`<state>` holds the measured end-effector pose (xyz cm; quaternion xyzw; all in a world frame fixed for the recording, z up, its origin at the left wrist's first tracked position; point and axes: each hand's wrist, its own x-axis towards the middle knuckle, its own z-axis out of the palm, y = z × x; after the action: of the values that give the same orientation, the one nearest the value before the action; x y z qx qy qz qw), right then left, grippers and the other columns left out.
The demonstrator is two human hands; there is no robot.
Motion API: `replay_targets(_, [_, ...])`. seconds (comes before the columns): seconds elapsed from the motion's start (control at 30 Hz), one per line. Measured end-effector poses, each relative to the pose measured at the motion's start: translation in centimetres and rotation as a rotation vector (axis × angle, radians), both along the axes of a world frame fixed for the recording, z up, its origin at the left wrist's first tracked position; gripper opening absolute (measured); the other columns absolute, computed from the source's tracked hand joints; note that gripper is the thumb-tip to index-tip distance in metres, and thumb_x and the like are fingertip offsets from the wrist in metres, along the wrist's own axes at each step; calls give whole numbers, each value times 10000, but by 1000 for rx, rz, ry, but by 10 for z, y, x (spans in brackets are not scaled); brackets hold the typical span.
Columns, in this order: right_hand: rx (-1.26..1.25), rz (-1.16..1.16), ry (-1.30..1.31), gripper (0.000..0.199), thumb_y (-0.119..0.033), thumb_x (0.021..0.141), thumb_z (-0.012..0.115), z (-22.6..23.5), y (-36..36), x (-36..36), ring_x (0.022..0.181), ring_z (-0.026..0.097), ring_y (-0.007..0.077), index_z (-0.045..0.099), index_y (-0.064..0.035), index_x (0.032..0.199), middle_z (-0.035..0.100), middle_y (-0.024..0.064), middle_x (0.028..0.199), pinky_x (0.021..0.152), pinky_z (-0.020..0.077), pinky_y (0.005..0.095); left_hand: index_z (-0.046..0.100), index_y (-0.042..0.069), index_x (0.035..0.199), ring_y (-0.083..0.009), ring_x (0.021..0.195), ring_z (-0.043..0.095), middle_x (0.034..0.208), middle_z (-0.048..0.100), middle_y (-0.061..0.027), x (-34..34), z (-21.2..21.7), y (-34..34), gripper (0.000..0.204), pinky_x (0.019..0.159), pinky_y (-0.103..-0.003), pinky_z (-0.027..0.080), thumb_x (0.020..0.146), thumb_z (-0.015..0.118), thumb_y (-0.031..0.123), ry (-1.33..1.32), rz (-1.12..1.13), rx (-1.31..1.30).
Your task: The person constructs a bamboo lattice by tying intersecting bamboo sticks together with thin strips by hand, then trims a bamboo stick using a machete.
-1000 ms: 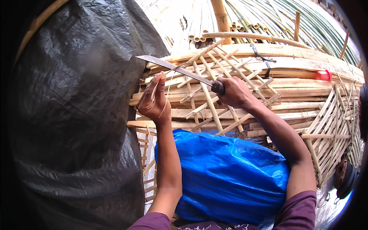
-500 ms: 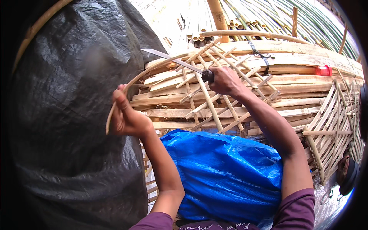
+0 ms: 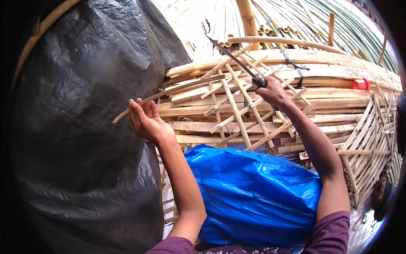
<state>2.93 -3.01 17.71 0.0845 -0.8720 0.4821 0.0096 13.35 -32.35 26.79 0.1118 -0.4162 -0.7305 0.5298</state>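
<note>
A thin bamboo strip (image 3: 186, 86) is pinched near its left end between the thumb and fingers of my left hand (image 3: 148, 120). The strip slants up to the right, over the stacked split bamboo. My right hand (image 3: 272, 92) is wrapped around the dark handle of a long knife (image 3: 237, 61). The blade points up and to the left, its tip well above the strip and apart from it. Behind the knife and strip lies a crossed lattice of thin bamboo slats (image 3: 239, 101).
Split bamboo lengths (image 3: 334, 70) are stacked across the middle, with a red cup (image 3: 360, 84) on them. Black sheeting (image 3: 84, 139) covers the left side; a blue tarp (image 3: 258, 190) lies over my lap. A bamboo post (image 3: 246, 19) and green poles stand beyond; another lattice (image 3: 368, 148) is at right.
My right hand with the knife has swung right, and the blade now points more steeply upward, away from the strip. The strip has straightened from its bow, and my left hand has turned.
</note>
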Motion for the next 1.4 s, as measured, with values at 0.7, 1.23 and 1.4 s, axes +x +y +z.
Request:
replay_targets(0.7, [-818,302,-226,351,-39,806,746,54,-34,42,517,428,56,471,-79,1021,481,-19,706,484,369,228,633,108,1202,-95,900,574,1079,625,0,-2,-1,8,354,841,-289,506,907,710,289,-4,-127,-9])
replay_targets(1.23, [-488,466,-32,275,-225,824,767,87,-47,78,558,461,30,608,-34,943,524,-58,673,496,344,212,608,34,1135,-143,827,660,923,702,-74,-23,-28,14,268,667,-245,559,892,709,88,165,-26,-473])
replay_targets(1.4, [-471,589,-6,282,-206,814,789,105,-57,97,702,471,37,624,-13,936,556,-46,763,615,394,211,603,51,1100,-109,713,622,920,683,-62,-14,-21,22,217,554,-231,538,906,689,96,76,-204,-406])
